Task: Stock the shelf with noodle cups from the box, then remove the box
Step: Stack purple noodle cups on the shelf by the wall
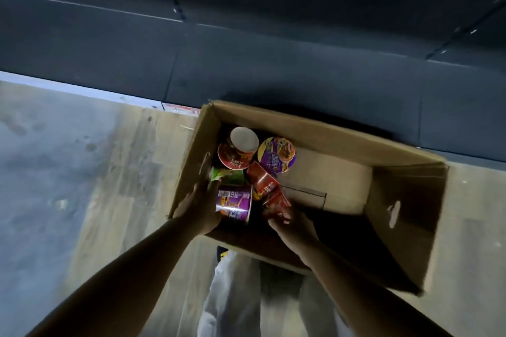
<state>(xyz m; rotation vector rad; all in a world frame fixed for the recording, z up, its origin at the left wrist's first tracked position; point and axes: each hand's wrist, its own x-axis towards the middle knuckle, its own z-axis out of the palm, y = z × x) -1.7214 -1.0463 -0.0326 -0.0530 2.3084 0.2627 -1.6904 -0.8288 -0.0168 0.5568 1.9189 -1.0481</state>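
Note:
An open cardboard box [405, 216] stands on the floor in front of a dark shelf [273, 71]. Several noodle cups lie at its left end. My left hand [201, 206] grips a purple cup [235, 204] lying on its side by the box's near left corner. My right hand [290, 224] holds the lower end of a red cup [269, 190] tilted beside it. Further in lie an upturned red cup [238, 149], a purple cup [277, 154] with its lid facing up, and a green cup [227, 176] partly hidden by my left hand.
The right half of the box shows only bare cardboard, with a handle slot [393, 213] in its right wall. Pale wooden floor [109, 172] spreads to the left. My legs in light trousers [235, 295] stand just below the box. A price-tag strip [180, 109] edges the shelf.

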